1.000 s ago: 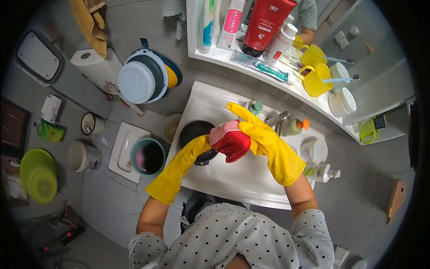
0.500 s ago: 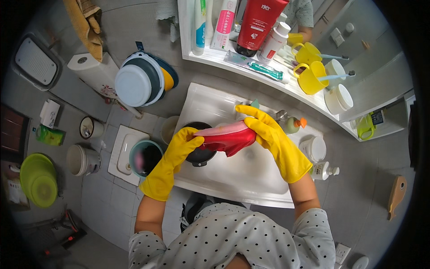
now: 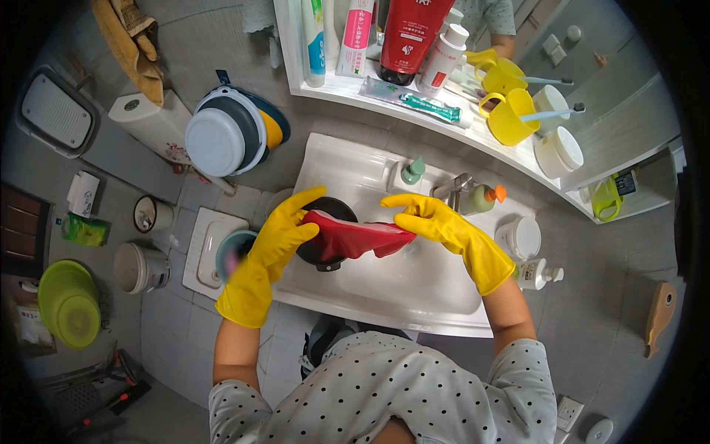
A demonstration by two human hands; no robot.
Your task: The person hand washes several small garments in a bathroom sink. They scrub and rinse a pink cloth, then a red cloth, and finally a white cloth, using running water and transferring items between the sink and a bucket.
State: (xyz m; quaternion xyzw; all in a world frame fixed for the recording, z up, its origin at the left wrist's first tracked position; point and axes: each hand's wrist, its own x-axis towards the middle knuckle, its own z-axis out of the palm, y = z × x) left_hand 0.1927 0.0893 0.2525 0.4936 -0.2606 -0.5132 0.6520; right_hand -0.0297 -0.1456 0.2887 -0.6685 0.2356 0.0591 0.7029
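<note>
A red cloth (image 3: 355,238) with a pale pink edge is stretched between my hands above the white washbasin (image 3: 414,292). My left hand (image 3: 285,229), in a yellow rubber glove, grips its left end, index finger raised. In a matching glove, my right hand (image 3: 444,226) pinches the right end, index finger stretched out above. Beneath the cloth's left part stands a dark round pan (image 3: 322,263) in the basin, partly hidden. At the basin's back, beyond my right hand, are a green pump bottle (image 3: 412,172) and the metal faucet (image 3: 455,191).
A white shelf (image 3: 355,98) holds tubes, bottles and yellow cups (image 3: 512,118). Right of the faucet stand an orange-topped bottle (image 3: 484,198), a white tub (image 3: 521,237) and a white pump bottle (image 3: 536,274). A teal bucket (image 3: 233,251) and a green basin (image 3: 68,303) are at left.
Both hands have lowered the cloth slightly and turned it; less of its pink edge shows. My left hand shifted left. The green pump bottle has come into fuller view.
</note>
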